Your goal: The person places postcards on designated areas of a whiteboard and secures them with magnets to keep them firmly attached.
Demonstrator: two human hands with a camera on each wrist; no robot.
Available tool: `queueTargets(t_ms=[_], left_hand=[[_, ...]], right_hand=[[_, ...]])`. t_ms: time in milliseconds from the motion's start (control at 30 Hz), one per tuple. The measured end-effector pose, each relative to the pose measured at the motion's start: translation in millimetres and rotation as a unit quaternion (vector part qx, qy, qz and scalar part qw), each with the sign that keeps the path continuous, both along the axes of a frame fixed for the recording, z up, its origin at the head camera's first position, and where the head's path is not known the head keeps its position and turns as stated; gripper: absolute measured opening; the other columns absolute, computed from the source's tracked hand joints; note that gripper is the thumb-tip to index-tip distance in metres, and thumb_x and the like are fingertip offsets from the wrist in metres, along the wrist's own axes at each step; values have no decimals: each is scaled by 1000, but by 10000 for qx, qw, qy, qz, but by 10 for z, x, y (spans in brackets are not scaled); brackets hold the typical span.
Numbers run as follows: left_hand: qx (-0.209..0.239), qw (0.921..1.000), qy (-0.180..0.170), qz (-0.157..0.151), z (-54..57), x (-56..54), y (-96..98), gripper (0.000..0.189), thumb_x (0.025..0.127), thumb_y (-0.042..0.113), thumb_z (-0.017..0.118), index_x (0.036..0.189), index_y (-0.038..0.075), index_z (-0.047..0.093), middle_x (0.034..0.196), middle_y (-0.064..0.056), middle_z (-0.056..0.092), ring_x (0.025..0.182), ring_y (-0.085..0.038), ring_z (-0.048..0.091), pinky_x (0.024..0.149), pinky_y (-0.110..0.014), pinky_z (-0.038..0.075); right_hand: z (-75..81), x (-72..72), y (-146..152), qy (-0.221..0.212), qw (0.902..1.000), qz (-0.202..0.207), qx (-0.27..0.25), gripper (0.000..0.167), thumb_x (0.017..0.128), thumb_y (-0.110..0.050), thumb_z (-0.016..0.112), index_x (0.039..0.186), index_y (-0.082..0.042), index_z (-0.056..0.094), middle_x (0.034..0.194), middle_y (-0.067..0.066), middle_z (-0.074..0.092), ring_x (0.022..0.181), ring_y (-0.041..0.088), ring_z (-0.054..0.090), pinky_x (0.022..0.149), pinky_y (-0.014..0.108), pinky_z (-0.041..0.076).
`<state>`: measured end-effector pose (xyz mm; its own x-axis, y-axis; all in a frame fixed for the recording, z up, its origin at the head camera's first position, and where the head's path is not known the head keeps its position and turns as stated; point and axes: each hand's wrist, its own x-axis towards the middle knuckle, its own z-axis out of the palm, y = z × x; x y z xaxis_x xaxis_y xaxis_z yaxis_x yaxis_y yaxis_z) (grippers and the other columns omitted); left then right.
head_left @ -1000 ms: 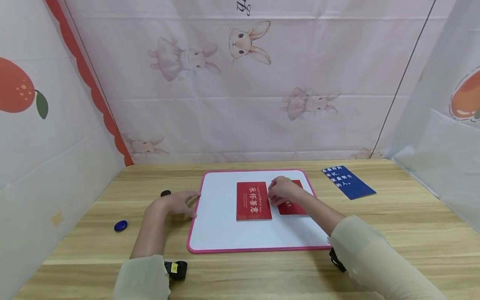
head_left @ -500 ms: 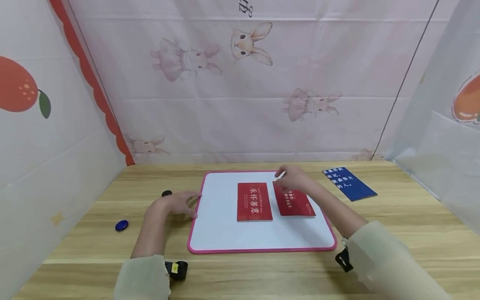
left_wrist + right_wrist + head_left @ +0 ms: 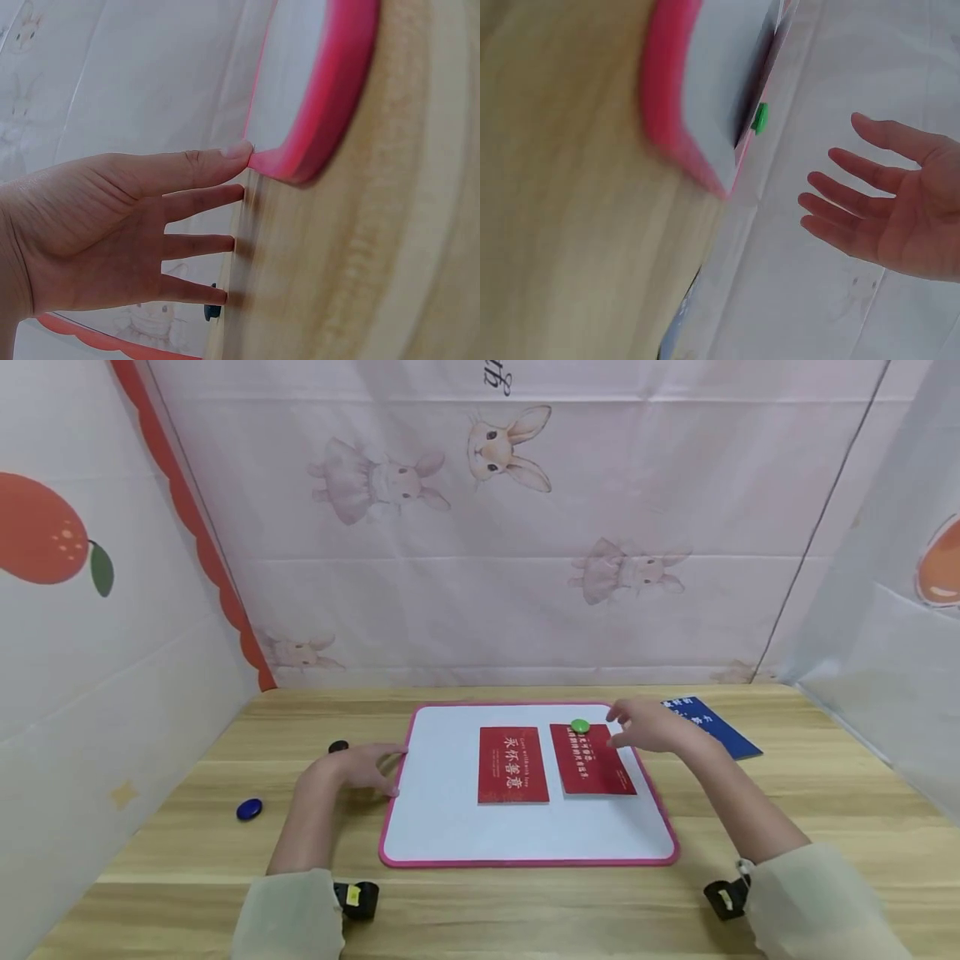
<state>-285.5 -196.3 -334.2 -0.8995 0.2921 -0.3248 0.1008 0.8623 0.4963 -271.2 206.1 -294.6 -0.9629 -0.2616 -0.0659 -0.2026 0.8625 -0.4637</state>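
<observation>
A whiteboard [image 3: 450, 835] with a pink rim lies flat on the wooden table. Two red cards with white lettering lie on it side by side: the left card [image 3: 513, 767] and the right card [image 3: 592, 772]. A round green magnet [image 3: 580, 726] sits at the top of the right card. My left hand [image 3: 363, 768] is at the board's left edge; in the left wrist view its thumb [image 3: 238, 150] touches the pink rim and the other fingers reach to the table. Over the board's upper right edge my right hand [image 3: 648, 724] hovers, loosely spread and holding nothing.
Past the right hand lies a dark blue card [image 3: 723, 733], partly covered by it. On the left are a blue round magnet [image 3: 249, 809] and a black one [image 3: 338, 746] behind the left hand. Printed cloth walls [image 3: 420, 610] stand at the back and sides.
My right hand has let go of the green magnet at the right card and moved off to the right, uncovering both. The left hand has stayed at the board's edge.
</observation>
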Motion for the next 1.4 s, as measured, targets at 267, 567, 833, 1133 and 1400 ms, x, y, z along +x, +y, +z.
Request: queueTargets(t_ms=[267, 567, 833, 1133, 1400], left_hand=[[-17, 10000, 18, 65, 17, -4, 22, 69, 81, 21, 71, 141, 17, 38, 145, -18, 27, 129, -39, 23, 100, -60, 19], [-13, 9999, 15, 160, -127, -144, -50, 74, 76, 25, 74, 141, 20, 39, 146, -12, 28, 132, -34, 22, 102, -58, 17], [41, 9999, 47, 112, -159, -154, -58, 73, 77, 23, 74, 141, 20, 40, 146, -12, 28, 132, -35, 21, 102, -58, 17], [84, 9997, -39, 244, -208, -196, -92, 74, 75, 25, 76, 140, 22, 41, 147, -11, 28, 131, -33, 23, 102, -59, 17], [-44, 9999, -19, 125, -117, -126, -45, 74, 77, 25, 74, 142, 19, 37, 146, -14, 28, 131, -36, 22, 102, -59, 18]], right_hand=[[-78, 54, 280, -348, 9993, 98, -88, 53, 80, -18, 70, 123, 5, 49, 122, 28, 46, 111, 44, 44, 77, 51, 49], [-143, 75, 415, -750, 9954, 510, -306, 58, 80, -22, 70, 128, 0, 47, 130, 26, 40, 118, 45, 35, 83, 56, 43], [-274, 108, 461, -942, 9937, 614, 41, 58, 77, -23, 73, 127, -6, 50, 130, 25, 40, 117, 44, 34, 84, 59, 41], [-330, 140, 488, -1273, 9903, 515, 217, 83, 70, -27, 79, 138, -4, 37, 133, 27, 35, 118, 45, 33, 85, 59, 40], [-377, 172, 572, -1518, 9865, 608, 130, 84, 74, -29, 76, 140, -2, 32, 138, 29, 28, 120, 45, 28, 90, 64, 31]])
